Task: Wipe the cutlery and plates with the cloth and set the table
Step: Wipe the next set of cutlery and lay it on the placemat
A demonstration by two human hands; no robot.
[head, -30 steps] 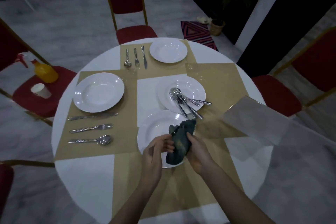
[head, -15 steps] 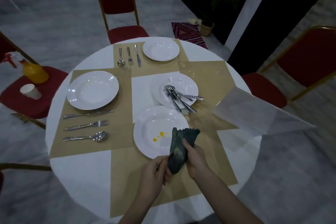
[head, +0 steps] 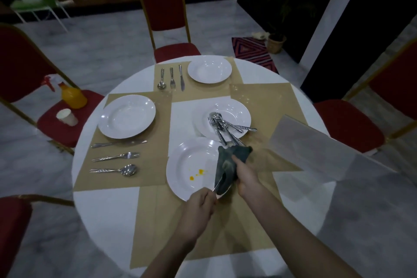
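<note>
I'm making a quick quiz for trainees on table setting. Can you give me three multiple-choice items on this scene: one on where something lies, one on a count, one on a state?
1. Where is the loose pile of cutlery?
A. On a plate near the table's middle
B. On the red chair
C. On the floor

2. How many white plates are on the table?
A. Two
B. Four
C. Six

3. How does the nearest plate look?
A. Spotless
B. Broken
C. Spotted with orange

Key: 1 A, the cutlery pile lies on the middle plate. 2 B, four plates show. 3 C, orange spots mark the nearest plate, beside the cloth that the right hand grips.
</note>
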